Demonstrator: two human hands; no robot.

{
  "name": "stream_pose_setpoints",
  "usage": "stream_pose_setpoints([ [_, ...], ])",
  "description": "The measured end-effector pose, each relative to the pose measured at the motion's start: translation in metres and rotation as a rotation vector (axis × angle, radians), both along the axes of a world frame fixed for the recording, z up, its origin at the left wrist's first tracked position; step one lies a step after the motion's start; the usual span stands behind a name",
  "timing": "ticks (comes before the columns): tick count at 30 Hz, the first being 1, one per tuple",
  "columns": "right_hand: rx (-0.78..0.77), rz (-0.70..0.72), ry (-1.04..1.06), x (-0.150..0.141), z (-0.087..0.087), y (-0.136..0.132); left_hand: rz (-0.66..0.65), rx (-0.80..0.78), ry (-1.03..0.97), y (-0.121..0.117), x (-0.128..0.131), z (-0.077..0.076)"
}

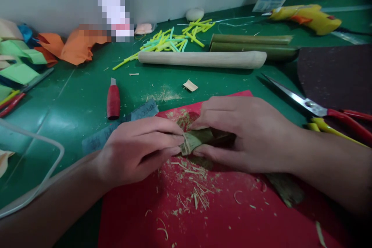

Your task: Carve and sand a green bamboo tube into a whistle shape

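Observation:
A short green bamboo piece (200, 136) with a ringed joint lies between my two hands, just above a red sheet (232, 217). My left hand (145, 149) pinches its left end with the fingertips. From the other side my right hand (247, 133) grips it between thumb and fingers, covering part of its length. Pale shavings and thin fibres (199, 195) are scattered over the sheet below. Beside my left hand stands a small red-handled knife (113, 102) with a short blade pointing away. Under my right forearm a flat greenish strip (286, 190) shows partly.
Behind lie a pale peeled bamboo stick (200, 59), green bamboo lengths (252, 42) and yellow-green sticks (165, 40). Red-handled scissors (310, 104) and dark sandpaper-like sheet (334, 73) are at right, a yellow glue gun (308, 17) behind. A white cable (58, 147) crosses my left forearm.

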State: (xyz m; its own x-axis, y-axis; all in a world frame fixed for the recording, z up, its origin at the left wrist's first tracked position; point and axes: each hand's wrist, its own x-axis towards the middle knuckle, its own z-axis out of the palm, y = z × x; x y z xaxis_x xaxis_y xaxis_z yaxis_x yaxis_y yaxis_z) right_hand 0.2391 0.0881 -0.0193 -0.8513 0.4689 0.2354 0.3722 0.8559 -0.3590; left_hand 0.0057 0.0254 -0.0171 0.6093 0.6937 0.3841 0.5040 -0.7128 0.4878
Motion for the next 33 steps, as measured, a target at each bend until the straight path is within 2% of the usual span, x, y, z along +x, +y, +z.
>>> stream_pose_setpoints([
  [2,0.006,-0.005,-0.010,0.000,0.000,0.000,0.058,-0.054,-0.067,-0.001,0.004,-0.001],
  [6,0.048,0.000,0.009,-0.003,-0.001,-0.003,0.271,-0.213,-0.220,-0.004,0.013,-0.005],
  [10,0.109,-0.050,0.022,-0.006,-0.002,-0.009,0.487,-0.486,-0.399,-0.006,0.022,-0.005],
  [12,0.097,-0.066,0.017,-0.008,-0.003,-0.012,0.536,-0.647,-0.518,-0.005,0.025,-0.003],
  [14,0.067,-0.086,0.001,-0.009,-0.003,-0.014,0.530,-0.754,-0.579,-0.003,0.026,-0.002],
  [17,0.043,-0.115,-0.019,-0.010,-0.004,-0.016,0.532,-0.735,-0.550,-0.003,0.025,0.000],
  [21,0.020,-0.127,-0.033,-0.011,-0.004,-0.017,0.542,-0.506,-0.388,-0.008,0.023,0.003],
  [23,0.011,-0.129,-0.037,-0.012,-0.004,-0.017,0.543,-0.449,-0.338,-0.011,0.023,0.003],
  [29,0.025,-0.140,-0.038,-0.011,-0.005,-0.019,0.560,-0.580,-0.415,-0.010,0.025,-0.001],
  [33,-0.015,-0.186,-0.073,-0.011,-0.006,-0.018,0.594,-0.732,-0.483,-0.007,0.025,-0.001],
])
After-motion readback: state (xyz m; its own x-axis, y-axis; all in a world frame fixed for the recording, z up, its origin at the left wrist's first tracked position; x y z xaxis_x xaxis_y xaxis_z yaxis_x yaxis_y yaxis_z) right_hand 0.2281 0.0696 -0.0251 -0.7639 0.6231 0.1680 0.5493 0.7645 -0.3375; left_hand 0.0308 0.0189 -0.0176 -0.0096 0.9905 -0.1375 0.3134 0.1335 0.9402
